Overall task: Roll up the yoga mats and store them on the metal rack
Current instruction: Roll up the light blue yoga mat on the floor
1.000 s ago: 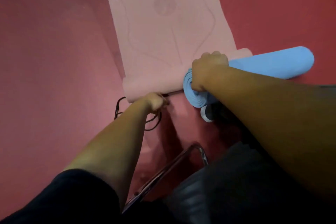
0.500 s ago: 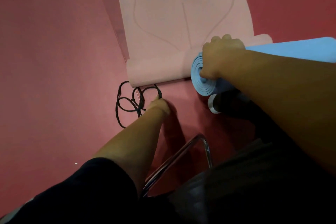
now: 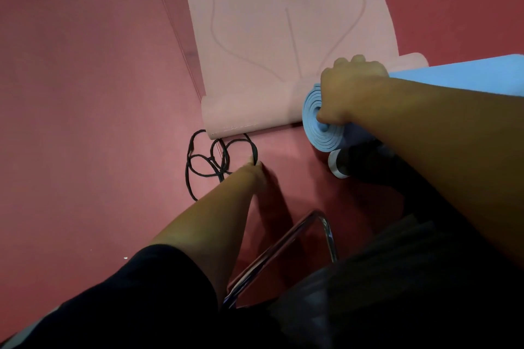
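Note:
A rolled blue yoga mat (image 3: 465,76) lies across the right side, its spiral end facing me. My right hand (image 3: 348,93) grips that end, thumb on the spiral. A pink yoga mat (image 3: 283,31) lies spread on the red floor ahead, with its near end curled into a short roll (image 3: 243,116). A tangled black cord (image 3: 209,161) lies on the floor just in front of that roll. My left hand (image 3: 253,170) reaches down and touches the cord's right loop; its fingers are hidden behind the wrist.
A chrome tube frame (image 3: 295,238) stands close below my arms. A dark shoe with a white toe (image 3: 338,164) rests under the blue roll. Red floor (image 3: 85,93) stretches to the left.
My left hand left the pink roll's edge and dropped to the black cord, which was uncovered. The view shifted so the mats sit higher and further right. My right hand kept its grip.

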Demonstrator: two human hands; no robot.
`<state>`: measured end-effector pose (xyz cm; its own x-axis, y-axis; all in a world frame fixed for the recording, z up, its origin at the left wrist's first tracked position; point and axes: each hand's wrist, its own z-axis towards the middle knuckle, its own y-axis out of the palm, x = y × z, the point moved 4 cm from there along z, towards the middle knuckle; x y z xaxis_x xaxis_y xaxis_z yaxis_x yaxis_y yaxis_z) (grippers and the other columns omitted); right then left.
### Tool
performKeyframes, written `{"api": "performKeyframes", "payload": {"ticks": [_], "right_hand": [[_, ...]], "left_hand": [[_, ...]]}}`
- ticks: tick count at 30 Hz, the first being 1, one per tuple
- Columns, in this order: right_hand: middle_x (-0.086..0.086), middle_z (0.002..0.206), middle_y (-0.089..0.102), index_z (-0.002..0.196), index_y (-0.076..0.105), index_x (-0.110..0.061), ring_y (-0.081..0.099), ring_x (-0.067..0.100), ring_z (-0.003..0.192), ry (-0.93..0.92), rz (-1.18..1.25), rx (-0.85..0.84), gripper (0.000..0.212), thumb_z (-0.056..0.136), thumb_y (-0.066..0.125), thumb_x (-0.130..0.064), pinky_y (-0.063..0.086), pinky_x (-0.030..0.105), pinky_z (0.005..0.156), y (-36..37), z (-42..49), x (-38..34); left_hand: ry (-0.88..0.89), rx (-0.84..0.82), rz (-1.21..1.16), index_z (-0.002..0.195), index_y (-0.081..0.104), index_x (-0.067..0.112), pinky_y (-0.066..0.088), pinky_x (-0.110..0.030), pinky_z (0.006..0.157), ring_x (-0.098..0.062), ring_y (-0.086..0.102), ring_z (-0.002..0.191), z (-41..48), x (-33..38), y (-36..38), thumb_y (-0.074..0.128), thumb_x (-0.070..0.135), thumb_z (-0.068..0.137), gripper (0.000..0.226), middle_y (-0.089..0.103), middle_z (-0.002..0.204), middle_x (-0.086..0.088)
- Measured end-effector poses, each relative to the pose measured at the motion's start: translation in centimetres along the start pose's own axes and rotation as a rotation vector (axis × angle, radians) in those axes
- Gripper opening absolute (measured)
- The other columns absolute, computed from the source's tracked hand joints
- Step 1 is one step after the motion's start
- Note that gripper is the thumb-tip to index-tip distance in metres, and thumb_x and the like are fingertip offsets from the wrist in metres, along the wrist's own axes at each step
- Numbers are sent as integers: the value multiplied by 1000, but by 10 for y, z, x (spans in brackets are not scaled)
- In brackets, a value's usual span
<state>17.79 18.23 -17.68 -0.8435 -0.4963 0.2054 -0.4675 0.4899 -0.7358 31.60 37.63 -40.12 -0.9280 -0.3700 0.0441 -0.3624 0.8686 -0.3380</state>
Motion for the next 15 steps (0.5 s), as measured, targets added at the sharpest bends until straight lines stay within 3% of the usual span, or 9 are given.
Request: {"api": "performKeyframes", "payload": {"ticks": [2,4,7,12,15], "right_hand": [[8,133,53,138,56,-18,49,33,127,-7,-3,9,64,88,75,-51,36,41,84,1,0,0],[8,134,52,139,55,-18,49,33,128,-10,-2,3,65,87,77,-52,36,41,84,0,0,2],[8,135,52,140,55,-18,49,33,129,-9,-2,-5,68,85,79,-52,37,41,84,-1,0,2],[8,135,52,140,56,-19,49,33,129,-5,8,-16,64,88,76,-49,37,41,84,-6,-1,3],[7,135,52,140,57,-19,49,34,129,0,23,-15,64,87,77,-49,37,41,84,-9,-5,6]], "left_hand": [[-6,39,-16,171,16,13,26,-43,130,-37,29,159,13,-5,9,59,18,102,82,-1,180,-8],[3,161,-56,162,42,9,37,-40,122,-38,45,150,18,-10,4,57,16,102,62,27,174,-13],[8,269,-168,131,70,3,45,-37,107,-40,59,127,24,-21,0,53,15,99,38,64,138,-24],[-42,406,-363,119,80,11,58,-39,98,-37,71,114,3,-29,-22,64,12,96,28,77,118,-16],[-51,479,-489,116,75,26,59,-38,89,-36,72,101,-6,-33,-28,59,16,91,31,76,115,-13]]}}
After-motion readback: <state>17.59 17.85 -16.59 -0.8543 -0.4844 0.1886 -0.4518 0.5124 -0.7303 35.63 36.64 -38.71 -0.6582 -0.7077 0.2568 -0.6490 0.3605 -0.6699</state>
